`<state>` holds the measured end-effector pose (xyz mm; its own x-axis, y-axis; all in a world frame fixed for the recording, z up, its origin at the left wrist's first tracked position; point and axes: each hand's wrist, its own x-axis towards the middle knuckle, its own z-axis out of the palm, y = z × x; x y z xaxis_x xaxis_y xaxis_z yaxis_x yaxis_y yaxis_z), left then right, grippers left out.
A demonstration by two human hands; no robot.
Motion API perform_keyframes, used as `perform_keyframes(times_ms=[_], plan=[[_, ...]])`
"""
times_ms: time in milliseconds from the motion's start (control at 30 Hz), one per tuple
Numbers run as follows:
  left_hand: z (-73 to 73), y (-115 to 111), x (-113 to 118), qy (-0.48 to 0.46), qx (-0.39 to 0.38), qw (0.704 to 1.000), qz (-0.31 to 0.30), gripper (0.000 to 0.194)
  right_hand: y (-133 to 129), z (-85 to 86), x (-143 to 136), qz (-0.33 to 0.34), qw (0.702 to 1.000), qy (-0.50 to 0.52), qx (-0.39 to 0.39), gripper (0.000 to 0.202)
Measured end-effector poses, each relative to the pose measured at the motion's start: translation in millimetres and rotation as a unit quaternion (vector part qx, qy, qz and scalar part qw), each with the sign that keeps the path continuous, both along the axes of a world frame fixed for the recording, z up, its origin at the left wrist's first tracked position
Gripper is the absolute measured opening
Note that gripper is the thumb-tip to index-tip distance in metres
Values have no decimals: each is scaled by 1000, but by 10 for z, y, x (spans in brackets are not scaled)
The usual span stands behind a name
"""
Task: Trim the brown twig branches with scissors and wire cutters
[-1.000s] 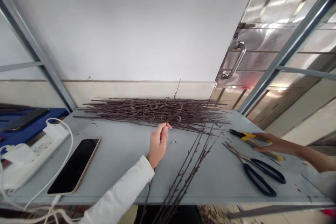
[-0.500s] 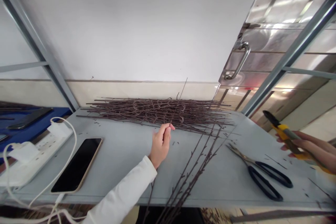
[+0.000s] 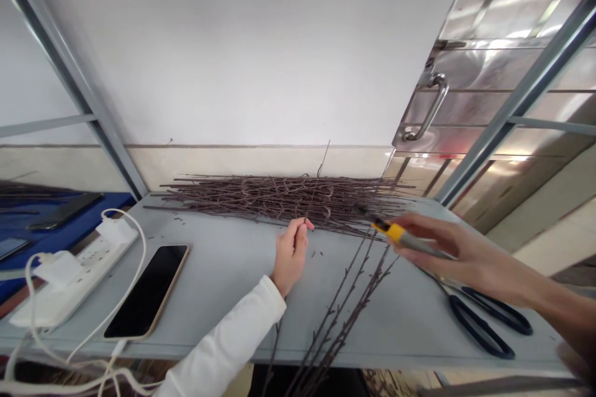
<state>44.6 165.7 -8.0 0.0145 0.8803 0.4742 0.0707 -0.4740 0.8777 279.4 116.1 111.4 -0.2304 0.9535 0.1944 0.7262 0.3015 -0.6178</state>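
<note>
My left hand (image 3: 290, 254), in a white sleeve, is closed in a pinch on a thin dark twig (image 3: 274, 347). The twig's upper end sticks up past my fingers, and its lower part comes out under the wrist. My right hand (image 3: 437, 248) grips yellow-and-grey pliers (image 3: 395, 232), whose blurred dark jaws point left over the twig pile (image 3: 279, 195). Between my hands several budded twigs (image 3: 344, 310) lean across the table's front edge. Long-handled scissors (image 3: 484, 325) with dark loops lie under my right forearm, their blades partly hidden.
On the left are a phone (image 3: 146, 291), a white power strip (image 3: 79, 279) with plugs and cables, and a blue surface (image 3: 79, 220) holding dark devices. Metal posts (image 3: 112, 155) rise at both sides of the grey table (image 3: 218, 279). Behind stands a white wall (image 3: 261, 49).
My right hand has swung in from the far right with the pliers, toward the middle over the twigs. My left hand keeps its pinch on the twig in nearly the same spot.
</note>
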Motion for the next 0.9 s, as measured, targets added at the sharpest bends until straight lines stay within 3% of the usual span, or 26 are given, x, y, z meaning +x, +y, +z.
perform_keyframes(times_ms=[100, 267, 500, 900], plan=[[-3, -10, -3, 5, 6, 1000, -4, 29, 119, -108, -133, 13, 996, -86, 16, 41], [3, -24, -13, 25, 20, 999, 3, 28, 282, -265, -278, 50, 993, -108, -3, 33], [17, -34, -10, 14, 0, 1000, 2, 30, 400, -253, -342, 58, 991, -107, -48, 36], [37, -58, -15, 32, 10, 999, -11, 31, 424, -311, -302, 72, 994, -81, 8, 30]])
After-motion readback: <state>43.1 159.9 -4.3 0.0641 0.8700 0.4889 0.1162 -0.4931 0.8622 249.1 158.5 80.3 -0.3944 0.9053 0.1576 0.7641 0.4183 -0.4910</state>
